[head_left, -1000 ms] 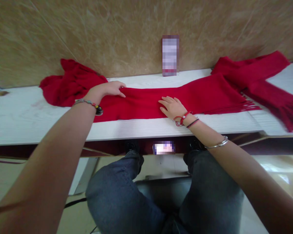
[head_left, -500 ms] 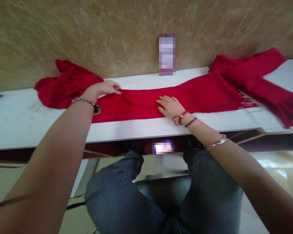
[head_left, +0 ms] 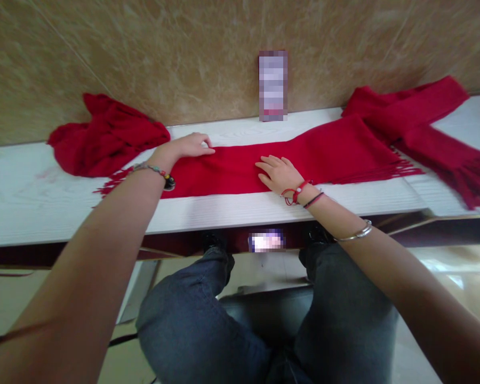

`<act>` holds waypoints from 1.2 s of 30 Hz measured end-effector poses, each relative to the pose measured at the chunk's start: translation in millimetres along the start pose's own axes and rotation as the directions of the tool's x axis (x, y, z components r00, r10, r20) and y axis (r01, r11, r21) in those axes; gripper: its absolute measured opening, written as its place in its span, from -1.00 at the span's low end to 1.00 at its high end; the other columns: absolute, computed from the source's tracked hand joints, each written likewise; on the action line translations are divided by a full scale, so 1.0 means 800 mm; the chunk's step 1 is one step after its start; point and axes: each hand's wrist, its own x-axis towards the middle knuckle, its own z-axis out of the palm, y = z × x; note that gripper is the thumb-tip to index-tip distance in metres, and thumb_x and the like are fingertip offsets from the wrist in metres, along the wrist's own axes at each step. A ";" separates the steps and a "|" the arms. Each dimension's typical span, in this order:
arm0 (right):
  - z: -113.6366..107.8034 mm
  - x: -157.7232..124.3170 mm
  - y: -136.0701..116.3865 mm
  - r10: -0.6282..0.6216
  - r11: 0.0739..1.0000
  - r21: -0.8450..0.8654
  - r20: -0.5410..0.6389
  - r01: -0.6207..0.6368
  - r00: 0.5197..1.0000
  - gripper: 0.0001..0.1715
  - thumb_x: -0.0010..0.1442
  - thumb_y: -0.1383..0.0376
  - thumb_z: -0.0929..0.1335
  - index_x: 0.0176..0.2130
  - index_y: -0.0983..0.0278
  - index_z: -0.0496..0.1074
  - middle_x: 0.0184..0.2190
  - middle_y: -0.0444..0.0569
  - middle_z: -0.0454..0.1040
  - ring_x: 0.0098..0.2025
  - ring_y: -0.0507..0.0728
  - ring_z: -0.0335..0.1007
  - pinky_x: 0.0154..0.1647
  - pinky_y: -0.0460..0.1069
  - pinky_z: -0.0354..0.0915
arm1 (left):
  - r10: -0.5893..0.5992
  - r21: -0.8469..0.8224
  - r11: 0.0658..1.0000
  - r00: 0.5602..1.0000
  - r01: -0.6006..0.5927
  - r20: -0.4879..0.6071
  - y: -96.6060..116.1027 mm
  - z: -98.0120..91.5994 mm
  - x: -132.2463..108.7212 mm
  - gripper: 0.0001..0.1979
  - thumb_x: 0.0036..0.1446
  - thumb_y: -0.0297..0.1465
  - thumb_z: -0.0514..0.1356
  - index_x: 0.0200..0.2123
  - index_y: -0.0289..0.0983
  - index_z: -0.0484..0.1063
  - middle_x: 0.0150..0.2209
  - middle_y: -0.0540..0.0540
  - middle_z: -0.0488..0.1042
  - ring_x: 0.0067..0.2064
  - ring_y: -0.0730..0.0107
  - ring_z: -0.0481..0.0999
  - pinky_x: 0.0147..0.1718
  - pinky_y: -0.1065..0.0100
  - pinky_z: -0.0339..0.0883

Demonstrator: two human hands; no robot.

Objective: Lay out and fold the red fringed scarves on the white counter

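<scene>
A red scarf (head_left: 236, 168) lies flat along the white tabletop, with fringe showing at its left end and again toward the right. My left hand (head_left: 192, 145) rests at its upper edge, left of the middle; thumb and finger are apart, and the other fingers are partly hidden. On the cloth, my right hand (head_left: 280, 173) lies palm down with fingers spread. Left of my left hand sits a crumpled red cloth bundle (head_left: 108, 136). Folded red cloth with a fringed end (head_left: 420, 114) lies to the right; whether it joins the flat scarf, I cannot tell.
A blurred-out upright rectangular item (head_left: 273, 85) stands against the brown marbled wall (head_left: 208, 58). The white tabletop (head_left: 224, 210) is narrow, its front edge close to my knees. Below that edge a blurred, bright rectangular object (head_left: 266, 241) shows.
My left hand has slid right along the scarf's upper edge, and fringe now shows at the scarf's left end. The crumpled bundle has shifted slightly left. My right hand has stayed in place.
</scene>
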 end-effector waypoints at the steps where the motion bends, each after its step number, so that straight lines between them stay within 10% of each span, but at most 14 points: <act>1: 0.000 0.000 0.000 0.002 1.000 0.001 0.000 -0.002 1.000 -0.47 0.28 0.24 0.15 0.19 0.30 0.23 0.26 0.07 0.14 0.28 0.23 0.01 0.24 0.19 -0.05 | 0.006 -0.020 1.000 1.000 -0.006 -0.011 0.008 0.000 0.000 -0.53 -0.04 -0.18 0.08 -0.10 -0.33 0.42 -0.10 -0.15 0.47 -0.09 0.22 0.43 -0.08 0.33 0.27; 31: -0.002 -0.001 -0.001 0.002 1.000 0.012 -0.005 -0.002 1.000 -0.46 0.27 0.23 0.14 0.20 0.29 0.23 0.26 0.05 0.14 0.28 0.23 0.00 0.25 0.21 -0.07 | 0.049 -0.019 0.999 0.999 -0.049 0.004 0.020 0.006 0.016 -0.49 -0.07 -0.16 0.15 -0.05 -0.30 0.39 -0.12 -0.12 0.44 -0.10 0.21 0.40 -0.11 0.33 0.25; 36: -0.001 -0.001 -0.001 -0.002 1.000 0.020 -0.011 0.002 1.000 -0.46 0.27 0.23 0.14 0.19 0.30 0.24 0.26 0.05 0.15 0.28 0.25 0.01 0.25 0.21 -0.06 | 0.167 -0.005 0.984 0.945 -0.176 -0.282 0.040 0.024 -0.009 -0.42 0.02 -0.36 0.12 0.17 -0.22 0.18 0.20 -0.19 0.14 0.22 0.08 0.13 0.17 0.11 -0.01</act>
